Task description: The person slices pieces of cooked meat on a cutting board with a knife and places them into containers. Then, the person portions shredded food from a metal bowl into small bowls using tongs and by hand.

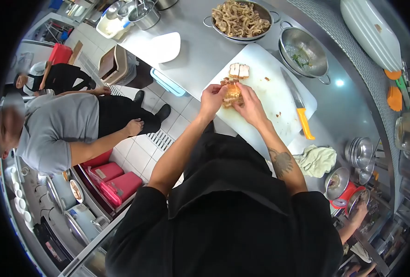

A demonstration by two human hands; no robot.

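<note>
My left hand [213, 100] and my right hand [251, 106] meet over the near left part of a white cutting board [260, 108]. Between their fingers is a piece of golden-brown crispy pork [233, 92], gripped from both sides. Just beyond it on the board lie pale slices of pork belly [239, 70] with a browned edge. To the right, a knife [298, 104] with a yellow handle rests across the board, apart from my hands. Small brown crumbs are scattered on the board. My fingers hide part of the held piece.
A colander of brown cooked strips [240, 21] stands behind the board. Right of it is a metal colander [304, 48] with some greens. A pale cloth [316, 160] lies by the board's corner. One person in a grey shirt [62, 124] stands left; another person's arm [352, 224] reaches in at right.
</note>
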